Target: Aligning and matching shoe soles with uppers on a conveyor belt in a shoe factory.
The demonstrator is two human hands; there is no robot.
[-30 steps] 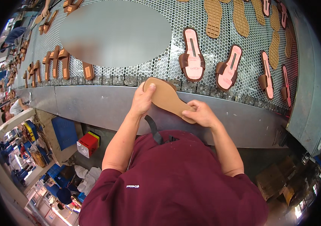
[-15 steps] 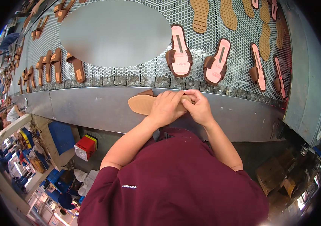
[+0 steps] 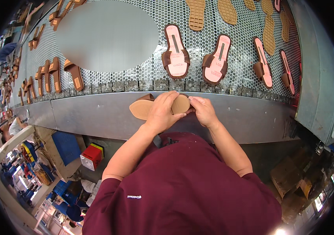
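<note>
A sandal (image 3: 140, 109) is held over the metal ledge, its tan sole turned up and a brown strap showing at its far side. My left hand (image 3: 161, 111) wraps round its middle, thumb along the near edge. The heel end of the sole lies bare between my hands. At that heel's right edge my right hand (image 3: 204, 111) pinches with thumb and fingers; whether a small piece sits between them I cannot make out.
Beyond the metal ledge (image 3: 116, 113) runs a mesh conveyor belt (image 3: 143, 80) carrying brown sandals (image 3: 176, 55) with pink insoles and several tan soles (image 3: 227, 11). A grey machine housing (image 3: 317, 82) stands at the right. A red box (image 3: 92, 156) sits lower left. A grey blur covers part of the belt.
My right hand has slid off the sole to the heel's edge, uncovering the heel. My left thumb now shows along the near edge. The sandals on the belt have shifted left.
</note>
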